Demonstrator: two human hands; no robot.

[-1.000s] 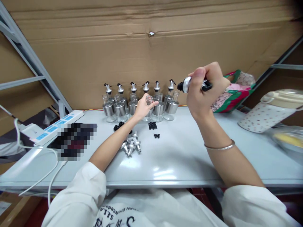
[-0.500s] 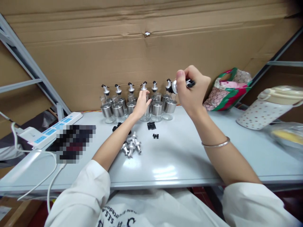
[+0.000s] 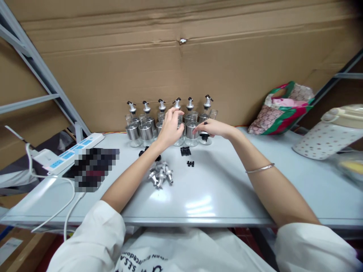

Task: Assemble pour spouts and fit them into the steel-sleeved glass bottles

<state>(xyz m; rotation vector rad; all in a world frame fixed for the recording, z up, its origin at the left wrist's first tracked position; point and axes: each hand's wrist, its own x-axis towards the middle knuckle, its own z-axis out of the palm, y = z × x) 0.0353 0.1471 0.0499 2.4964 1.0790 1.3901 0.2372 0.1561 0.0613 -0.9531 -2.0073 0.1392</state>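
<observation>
My right hand grips a bottle pourer, whose black stopper points down in front of the rightmost glass bottle. The rest of the pourer is hidden by my fingers. My left hand has its fingers curved and apart, reaching over a front-row bottle with a steel band; whether it touches the glass I cannot tell. Behind stands a row of bottles topped with silver-and-black pourers. Loose silver spouts lie heaped near my left forearm. Black strips and small black caps lie nearby.
At left are a white power strip, a pixelated dark object and white cables. A patterned bag, a dotted thermos jug and a plastic-covered bowl stand at right. A cardboard wall rises behind.
My right hand has come down and left with the pourer, from raised in the air to the rightmost bottles. My left hand stays by the front bottles. The view has shifted slightly.
</observation>
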